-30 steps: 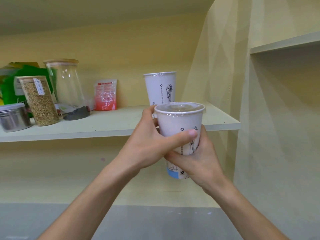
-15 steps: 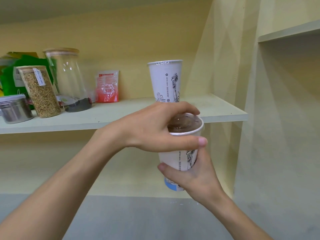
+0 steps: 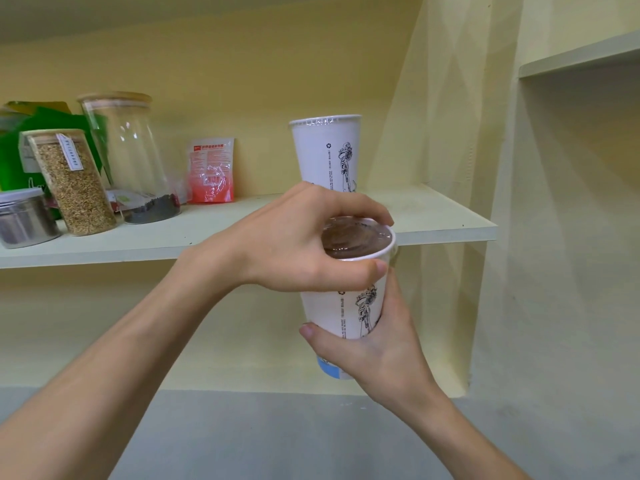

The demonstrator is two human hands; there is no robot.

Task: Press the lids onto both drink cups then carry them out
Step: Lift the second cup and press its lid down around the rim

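Note:
I hold a white paper drink cup with a line drawing on its side in front of the shelf. My right hand wraps its lower half from below. My left hand arches over the rim, fingers and thumb pinching the edge of the clear plastic lid, through which a dark brown drink shows. A second white cup stands upright on the shelf behind, with a clear lid on top.
On the shelf's left stand a grain-filled jar, a tall glass jar, a metal tin, a green bag and a red packet. A yellow side wall rises at right. Grey floor lies below.
My left hand moved from the cup's side up over its top and now grips the lid's rim. The cup came lower and closer, and the view shifted slightly.

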